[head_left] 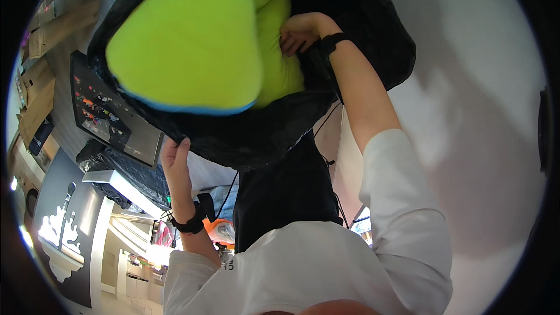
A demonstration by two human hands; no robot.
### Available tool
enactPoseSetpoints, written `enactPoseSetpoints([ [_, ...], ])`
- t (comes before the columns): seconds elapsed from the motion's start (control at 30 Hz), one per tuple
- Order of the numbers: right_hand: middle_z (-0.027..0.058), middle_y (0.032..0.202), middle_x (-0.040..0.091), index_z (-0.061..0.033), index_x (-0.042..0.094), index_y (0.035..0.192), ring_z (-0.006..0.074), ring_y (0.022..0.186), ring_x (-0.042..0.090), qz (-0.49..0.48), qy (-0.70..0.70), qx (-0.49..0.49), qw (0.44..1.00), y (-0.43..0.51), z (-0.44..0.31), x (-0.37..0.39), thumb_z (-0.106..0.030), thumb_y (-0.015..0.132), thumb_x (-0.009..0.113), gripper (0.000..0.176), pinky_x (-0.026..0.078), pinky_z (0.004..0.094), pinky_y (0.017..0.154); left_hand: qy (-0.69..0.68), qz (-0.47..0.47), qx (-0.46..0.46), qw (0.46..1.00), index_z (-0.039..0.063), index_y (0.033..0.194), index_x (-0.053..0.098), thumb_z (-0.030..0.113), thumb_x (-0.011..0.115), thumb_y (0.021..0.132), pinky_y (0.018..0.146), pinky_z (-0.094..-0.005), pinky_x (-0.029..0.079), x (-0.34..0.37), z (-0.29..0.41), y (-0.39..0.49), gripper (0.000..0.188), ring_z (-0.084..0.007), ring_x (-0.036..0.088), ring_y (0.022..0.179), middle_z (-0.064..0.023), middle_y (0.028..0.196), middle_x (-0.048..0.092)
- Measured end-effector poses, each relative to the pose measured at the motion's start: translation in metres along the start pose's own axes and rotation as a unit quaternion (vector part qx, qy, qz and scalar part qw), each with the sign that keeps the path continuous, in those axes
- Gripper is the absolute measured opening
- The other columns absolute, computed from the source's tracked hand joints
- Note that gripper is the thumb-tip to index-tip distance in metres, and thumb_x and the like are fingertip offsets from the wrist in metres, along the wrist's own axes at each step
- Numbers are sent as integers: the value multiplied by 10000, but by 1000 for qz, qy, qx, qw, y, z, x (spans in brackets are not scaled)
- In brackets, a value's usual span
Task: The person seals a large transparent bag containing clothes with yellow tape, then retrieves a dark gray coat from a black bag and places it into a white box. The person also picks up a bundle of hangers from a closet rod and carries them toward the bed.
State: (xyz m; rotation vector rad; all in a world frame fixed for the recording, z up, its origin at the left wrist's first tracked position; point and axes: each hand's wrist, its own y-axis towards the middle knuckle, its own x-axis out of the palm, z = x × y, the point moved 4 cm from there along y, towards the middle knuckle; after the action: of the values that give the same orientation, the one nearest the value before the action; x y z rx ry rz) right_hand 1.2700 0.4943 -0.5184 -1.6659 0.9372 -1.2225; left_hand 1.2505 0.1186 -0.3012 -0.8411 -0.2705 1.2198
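Observation:
A large black plastic bag (262, 140) hangs open in front of me. Inside it is a bulky yellow-green soft item (183, 43), cushion-like, with a blue strip along its lower edge. My left hand (176, 154) pinches the bag's rim between thumb and fingers at the lower left. Reaching into the mouth of the bag, my right hand (302, 33) has its fingers curled against a creased part of the yellow-green fabric. Whether those fingers grip the fabric or only press on it cannot be made out. The bag's bottom is hidden, and its top runs out of view.
A dark framed panel with small coloured figures (113, 109) stands close by on the left. Below it lies another black plastic bag (131, 170). Cardboard boxes (39, 83) are at the far left. An orange bag (221, 231) sits behind my left arm. A pale wall (481, 118) fills the right.

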Motion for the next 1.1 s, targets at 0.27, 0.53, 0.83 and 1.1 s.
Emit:
enactPoseSetpoints([
  [0.27,190,1300,565,-2,583,1244,319,1221,520,397,-321,-38,859,25,-42,-112,-298,879,521,474,379,427,1055,70,79,-64,992,-15,1108,634,45,560,924,795,-219,400,23,-18,-5,207,-60,544,855,13,916,647],
  [0.53,199,1259,584,-5,601,1212,346,1193,533,484,-451,-32,749,89,-60,-145,-284,864,543,450,396,435,1033,-19,121,-24,992,-4,1204,611,45,509,935,837,-212,403,32,-32,-22,292,-64,565,922,-3,1042,659],
  [0.83,209,1213,606,-9,622,1177,377,1162,548,528,-475,-27,704,82,-48,-135,-269,848,567,422,416,443,1009,-52,117,-3,992,-20,1142,618,28,557,917,774,-184,390,20,-23,-34,238,-42,538,850,19,955,637],
  [1.1,219,1172,625,-13,641,1145,404,1134,561,572,-498,-23,652,110,-35,-144,-255,834,589,398,434,451,987,-80,81,10,993,-35,1113,603,1,551,923,763,-184,404,32,-37,-31,201,-38,515,838,31,941,608],
])
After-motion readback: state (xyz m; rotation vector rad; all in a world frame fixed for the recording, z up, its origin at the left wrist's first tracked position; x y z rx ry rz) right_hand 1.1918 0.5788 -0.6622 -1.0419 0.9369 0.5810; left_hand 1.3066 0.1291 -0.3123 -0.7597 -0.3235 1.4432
